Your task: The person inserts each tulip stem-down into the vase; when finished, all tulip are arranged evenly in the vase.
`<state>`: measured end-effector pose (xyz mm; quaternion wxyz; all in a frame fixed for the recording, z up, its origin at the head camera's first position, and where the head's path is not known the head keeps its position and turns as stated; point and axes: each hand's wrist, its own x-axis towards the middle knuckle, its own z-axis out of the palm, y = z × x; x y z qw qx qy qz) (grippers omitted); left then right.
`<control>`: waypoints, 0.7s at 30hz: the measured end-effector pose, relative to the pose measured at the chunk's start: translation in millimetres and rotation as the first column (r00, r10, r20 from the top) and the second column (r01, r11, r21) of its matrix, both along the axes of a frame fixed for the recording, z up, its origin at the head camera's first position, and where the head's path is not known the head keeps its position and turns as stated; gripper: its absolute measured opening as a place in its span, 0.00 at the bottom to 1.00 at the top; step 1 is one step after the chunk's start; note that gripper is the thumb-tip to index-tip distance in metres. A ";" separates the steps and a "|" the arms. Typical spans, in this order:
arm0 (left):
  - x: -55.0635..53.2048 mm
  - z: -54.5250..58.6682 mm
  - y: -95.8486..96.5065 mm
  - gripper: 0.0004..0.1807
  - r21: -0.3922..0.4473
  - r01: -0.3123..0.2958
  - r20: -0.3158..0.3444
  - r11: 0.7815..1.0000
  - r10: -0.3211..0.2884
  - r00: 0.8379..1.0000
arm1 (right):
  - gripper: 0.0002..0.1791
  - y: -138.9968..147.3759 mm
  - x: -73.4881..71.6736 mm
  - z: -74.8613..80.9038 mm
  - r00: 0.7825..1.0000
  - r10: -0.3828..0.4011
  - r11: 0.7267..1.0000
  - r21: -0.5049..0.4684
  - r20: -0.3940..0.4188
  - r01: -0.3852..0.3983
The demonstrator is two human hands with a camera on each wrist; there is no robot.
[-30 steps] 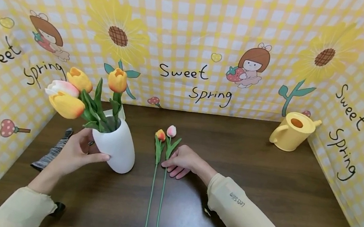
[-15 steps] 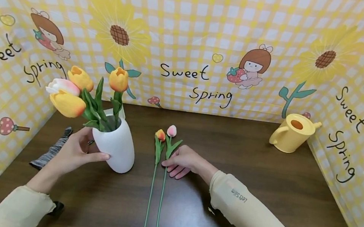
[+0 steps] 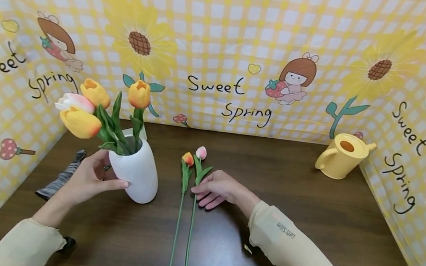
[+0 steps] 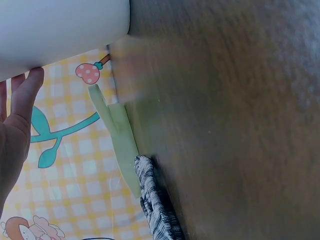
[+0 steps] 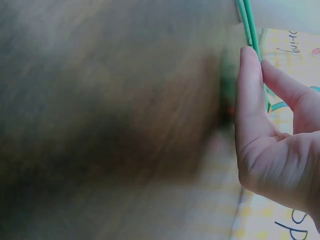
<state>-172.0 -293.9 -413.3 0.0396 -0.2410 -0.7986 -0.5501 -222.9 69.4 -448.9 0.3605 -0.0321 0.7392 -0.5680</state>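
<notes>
My left hand (image 3: pixel 90 177) grips a white vase (image 3: pixel 135 172) that leans to the left, its thumb across the front wall. Out of the vase rise yellow-orange tulips (image 3: pixel 80 123) and a white-pink tulip (image 3: pixel 73 102), with green leaves. To the right, a pink tulip (image 3: pixel 201 153) and an orange-red tulip (image 3: pixel 187 159) lie side by side, stems toward me. My right hand (image 3: pixel 219 190) pinches the pink tulip's stem just below its leaves between thumb and forefinger. In the right wrist view, those fingertips meet at the green stem (image 5: pixel 252 30).
A yellow watering can (image 3: pixel 342 159) stands at the back right of the dark wooden table (image 3: pixel 291 183). Grey striped fabric (image 3: pixel 61 178) lies left of the vase, near a pale green object (image 4: pixel 122 145). Checked cloth (image 3: pixel 225 40) walls three sides.
The pink tulip has shifted very slightly right with my right hand, widening the gap to the orange-red tulip's stem. My left hand and the vase stay put.
</notes>
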 end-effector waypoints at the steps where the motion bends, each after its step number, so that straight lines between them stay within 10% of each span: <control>1: 0.4 -0.1 -0.5 0.44 0.001 -0.002 -0.001 1.000 0.002 1.000 | 0.13 -0.4 0.1 0.8 1.000 0.003 1.000 -0.006 0.001 -0.003; 14: -0.3 0.4 -0.1 0.45 0.038 0.027 0.020 0.999 -0.028 0.999 | 0.12 5.0 -0.5 6.4 0.999 -0.002 1.000 -0.030 0.033 0.003; 21: -1.3 0.6 -0.3 0.45 0.046 0.041 0.015 0.998 -0.042 0.999 | 0.13 14.9 -5.1 36.9 0.999 -0.030 0.990 -0.139 0.029 0.034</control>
